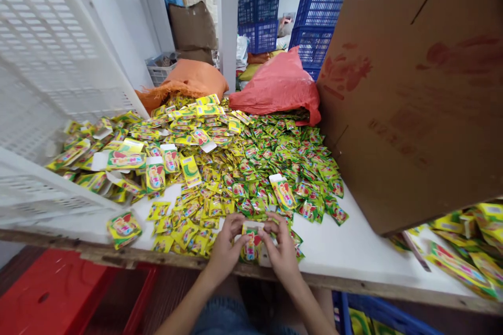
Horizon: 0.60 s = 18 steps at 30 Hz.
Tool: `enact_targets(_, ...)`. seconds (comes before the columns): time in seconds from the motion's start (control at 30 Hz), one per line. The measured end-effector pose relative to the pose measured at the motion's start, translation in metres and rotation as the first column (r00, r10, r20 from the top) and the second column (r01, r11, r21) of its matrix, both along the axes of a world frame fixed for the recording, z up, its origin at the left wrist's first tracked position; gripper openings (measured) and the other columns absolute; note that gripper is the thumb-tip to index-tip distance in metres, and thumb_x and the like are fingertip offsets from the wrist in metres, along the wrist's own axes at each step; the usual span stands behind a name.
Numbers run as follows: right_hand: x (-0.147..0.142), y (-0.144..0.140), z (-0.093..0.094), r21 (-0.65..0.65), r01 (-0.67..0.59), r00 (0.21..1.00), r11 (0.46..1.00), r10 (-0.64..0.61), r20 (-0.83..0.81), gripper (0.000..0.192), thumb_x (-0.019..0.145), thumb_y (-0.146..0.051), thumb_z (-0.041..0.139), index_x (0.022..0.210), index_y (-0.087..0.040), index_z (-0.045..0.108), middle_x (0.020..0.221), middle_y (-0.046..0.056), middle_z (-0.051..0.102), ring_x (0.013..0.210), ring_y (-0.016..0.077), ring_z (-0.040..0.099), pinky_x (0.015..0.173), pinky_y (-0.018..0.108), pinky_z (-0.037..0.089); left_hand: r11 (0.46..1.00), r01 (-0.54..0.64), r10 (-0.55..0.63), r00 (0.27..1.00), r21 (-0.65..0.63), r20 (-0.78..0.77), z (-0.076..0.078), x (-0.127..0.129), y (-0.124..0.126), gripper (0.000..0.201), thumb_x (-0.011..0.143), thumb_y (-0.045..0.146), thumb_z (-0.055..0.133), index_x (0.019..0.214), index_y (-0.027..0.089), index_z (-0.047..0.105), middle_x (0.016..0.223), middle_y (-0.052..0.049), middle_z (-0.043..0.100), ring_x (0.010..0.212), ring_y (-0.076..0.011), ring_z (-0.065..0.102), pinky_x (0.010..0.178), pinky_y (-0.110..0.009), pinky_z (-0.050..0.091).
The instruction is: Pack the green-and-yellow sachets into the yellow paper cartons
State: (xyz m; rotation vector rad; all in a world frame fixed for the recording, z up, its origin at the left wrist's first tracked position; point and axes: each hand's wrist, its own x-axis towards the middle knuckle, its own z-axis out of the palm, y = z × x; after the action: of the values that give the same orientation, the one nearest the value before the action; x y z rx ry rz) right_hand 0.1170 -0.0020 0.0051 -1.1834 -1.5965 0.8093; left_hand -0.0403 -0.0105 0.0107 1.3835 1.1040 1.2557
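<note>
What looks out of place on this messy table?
One small box, white flap open, lies among the green packets, apart from the big heap of boxes. Another box sits alone at the table's front edge.

The packets (271, 159) look like shiny, crinkly plastic. The small box (250, 249) is smooth, thin card. The desk (346, 251) has a smooth top — but a rough wood edge (393, 290). The carton (412, 89) is dull cardboard — the stool (55, 277), shiny plastic.
</note>
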Motion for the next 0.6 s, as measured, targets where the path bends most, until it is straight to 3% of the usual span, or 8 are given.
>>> enact_targets(0.17,0.005,-0.004,0.006,0.086,-0.156,0.982,0.984,0.145,0.119,0.020,0.083,-0.026,0.053,0.099,-0.025,0.064,0.100,0.005,0.064,0.096,0.0191,0.057,0.086,0.034,0.045,0.998,0.033,-0.024,0.989,0.056,-0.148,0.008,-0.003,-0.004,0.016,0.079,0.024,0.056,0.091,0.019,0.066,0.100,-0.007,0.067,0.099,-0.0211,0.059,0.092,-0.034,0.042)
enact_targets(0.4,0.000,-0.006,0.013,0.081,-0.087,0.985,0.993,0.073,0.155,0.018,0.084,-0.026,0.049,0.093,-0.023,0.064,0.094,0.006,0.066,0.092,0.0196,0.059,0.084,0.034,0.045,0.998,-0.059,0.061,0.993,0.026,-0.101,0.010,0.001,-0.007,0.015,0.079,0.024,0.057,0.088,0.019,0.067,0.094,-0.006,0.069,0.092,-0.0200,0.062,0.085,-0.030,0.046)
enact_targets(0.6,-0.003,0.000,0.023,-0.043,-0.049,0.988,0.998,0.055,0.143,0.017,0.083,-0.031,0.051,0.087,-0.021,0.064,0.082,0.003,0.066,0.076,0.0179,0.060,0.071,0.029,0.047,0.992,-0.109,0.106,0.993,-0.059,-0.050,0.010,0.004,0.003,0.014,0.075,0.025,0.060,0.083,0.016,0.068,0.081,-0.005,0.069,0.078,-0.0185,0.062,0.074,-0.027,0.048)
